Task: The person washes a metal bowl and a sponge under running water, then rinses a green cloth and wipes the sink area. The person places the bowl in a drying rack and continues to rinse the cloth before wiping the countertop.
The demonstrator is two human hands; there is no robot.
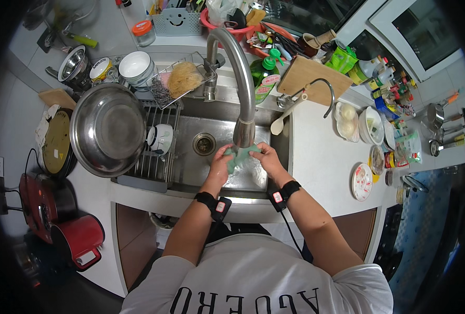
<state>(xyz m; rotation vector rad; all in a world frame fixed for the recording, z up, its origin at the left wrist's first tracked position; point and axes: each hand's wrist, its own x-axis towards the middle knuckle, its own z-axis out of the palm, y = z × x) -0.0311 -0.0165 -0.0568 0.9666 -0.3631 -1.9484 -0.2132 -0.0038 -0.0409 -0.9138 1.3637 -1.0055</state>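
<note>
A green cloth (239, 157) is stretched between my two hands under the faucet (245, 131), over the right half of the stainless steel sink (189, 168). My left hand (220, 167) grips its left edge, and my right hand (268, 160) pinches the right edge between thumb and fingers. Water appears to run from the spout onto the cloth and the sink floor. The drain (204, 144) lies to the left of my left hand. Each wrist wears a black strap with a small device, and a cable hangs from the right one.
Left of the sink, a large steel basin (109, 129) leans over a dish rack (154, 165) holding a white cup (162, 138). A green soap bottle (266, 80), wooden spoon (278, 125) and cutting board (313, 80) line the back right. A patterned plate (362, 181) sits on the right counter (319, 168).
</note>
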